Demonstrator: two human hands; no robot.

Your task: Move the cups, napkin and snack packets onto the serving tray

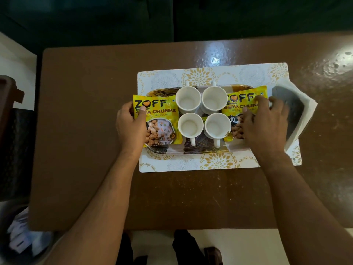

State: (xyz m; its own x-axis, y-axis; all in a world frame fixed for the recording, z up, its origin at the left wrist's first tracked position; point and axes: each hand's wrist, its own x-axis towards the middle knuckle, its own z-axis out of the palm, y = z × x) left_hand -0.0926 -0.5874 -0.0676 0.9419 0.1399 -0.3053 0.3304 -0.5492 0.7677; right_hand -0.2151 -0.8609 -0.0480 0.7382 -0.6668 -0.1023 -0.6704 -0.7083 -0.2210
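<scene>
Several white cups (203, 113) stand in a two-by-two block at the middle of the patterned serving tray (200, 149). A yellow snack packet (162, 127) lies over the tray's left end; my left hand (130, 127) grips its left edge, thumb on top. A second yellow snack packet (238, 106) lies at the tray's right end, and my right hand (265, 123) rests on it with fingers spread. A white napkin (303, 115) lies off the tray to the right, under a dark grey object (288, 109).
The tray sits on a white and gold placemat (172, 165) on a brown table (86, 131). A dark chair (11, 111) stands at the left. My legs show below the table's near edge.
</scene>
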